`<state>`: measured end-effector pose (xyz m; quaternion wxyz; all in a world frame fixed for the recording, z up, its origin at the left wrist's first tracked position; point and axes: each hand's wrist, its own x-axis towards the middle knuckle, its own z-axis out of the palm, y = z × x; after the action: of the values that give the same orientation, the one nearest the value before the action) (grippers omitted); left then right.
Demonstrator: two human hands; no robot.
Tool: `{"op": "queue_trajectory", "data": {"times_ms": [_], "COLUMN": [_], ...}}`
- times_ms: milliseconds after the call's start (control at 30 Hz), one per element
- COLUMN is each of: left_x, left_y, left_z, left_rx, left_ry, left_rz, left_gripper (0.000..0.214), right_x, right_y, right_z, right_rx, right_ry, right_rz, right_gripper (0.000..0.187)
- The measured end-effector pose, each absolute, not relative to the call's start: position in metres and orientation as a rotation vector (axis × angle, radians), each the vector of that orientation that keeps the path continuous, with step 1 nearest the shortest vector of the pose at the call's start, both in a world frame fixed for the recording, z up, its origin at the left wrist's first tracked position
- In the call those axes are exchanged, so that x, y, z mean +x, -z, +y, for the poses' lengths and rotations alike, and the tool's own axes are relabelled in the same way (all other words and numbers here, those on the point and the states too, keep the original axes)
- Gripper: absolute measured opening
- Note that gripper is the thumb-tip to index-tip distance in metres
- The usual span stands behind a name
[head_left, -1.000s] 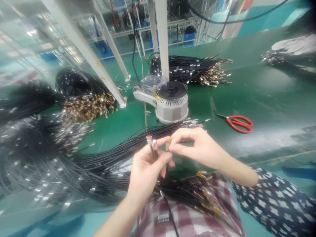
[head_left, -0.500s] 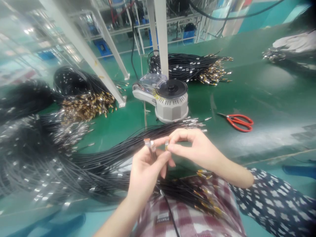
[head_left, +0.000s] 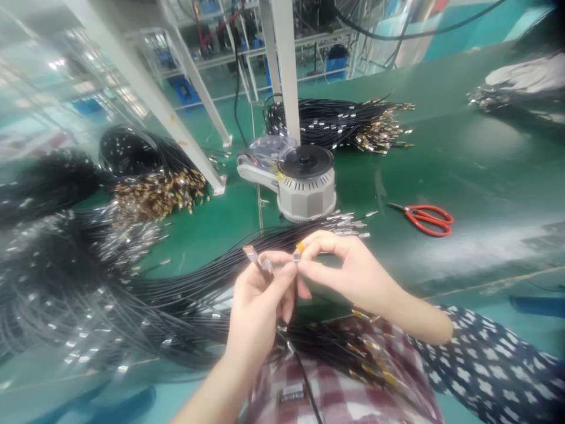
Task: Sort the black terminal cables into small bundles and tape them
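My left hand point(head_left: 258, 309) is closed round a few thin black cables, and their metal-tipped ends point(head_left: 255, 257) stick up above my thumb. My right hand point(head_left: 348, 268) pinches the tip of another cable end point(head_left: 298, 253) between thumb and forefinger, right beside the left thumb. Both hands hover over a fan of black cables point(head_left: 212, 277) lying on the green table point(head_left: 441, 159), just in front of my checked lap.
A grey tape dispenser point(head_left: 304, 182) stands behind the hands. Red scissors point(head_left: 426, 218) lie to the right. Bundles of black cables with gold tips point(head_left: 154, 191) and silver tips point(head_left: 344, 123) lie at left and back. White frame posts point(head_left: 286, 70) rise from the table.
The cable ends in my left hand have tilted left and dropped slightly. My right fingers have closed in against the left thumb.
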<state>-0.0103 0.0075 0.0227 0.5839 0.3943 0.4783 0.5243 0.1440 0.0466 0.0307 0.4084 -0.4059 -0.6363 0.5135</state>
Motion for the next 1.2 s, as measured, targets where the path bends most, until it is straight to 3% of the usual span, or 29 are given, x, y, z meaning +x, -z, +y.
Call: {"op": "queue_trajectory", "data": {"times_ms": [233, 600, 800, 1200], "left_x": [-0.0104, -0.0084, -0.0132, -0.015], "left_y": [-0.0203, -0.0202, -0.021, -0.0235], "left_z": [0.0041, 0.0053, 0.0071, 0.0077], "left_rx": [0.942, 0.92, 0.852, 0.837], "left_ry": [-1.303, -1.276, -1.194, -1.157], "left_rz": [1.154, 1.144, 1.119, 1.113], "left_gripper": [0.011, 0.013, 0.025, 0.014], "right_x": [0.149, 0.1468, 0.146, 0.1429], "right_y": [-0.0293, -0.0275, -0.0262, -0.0303], "right_z": [0.0429, 0.0459, 0.047, 0.0506], "right_rx": [-0.943, -1.031, -1.03, -0.984], "right_ry": [-1.369, -1.355, -1.307, -1.341], "right_rz": [-1.578, -1.576, -1.62, -1.551], "right_gripper": [0.024, 0.011, 0.009, 0.011]}}
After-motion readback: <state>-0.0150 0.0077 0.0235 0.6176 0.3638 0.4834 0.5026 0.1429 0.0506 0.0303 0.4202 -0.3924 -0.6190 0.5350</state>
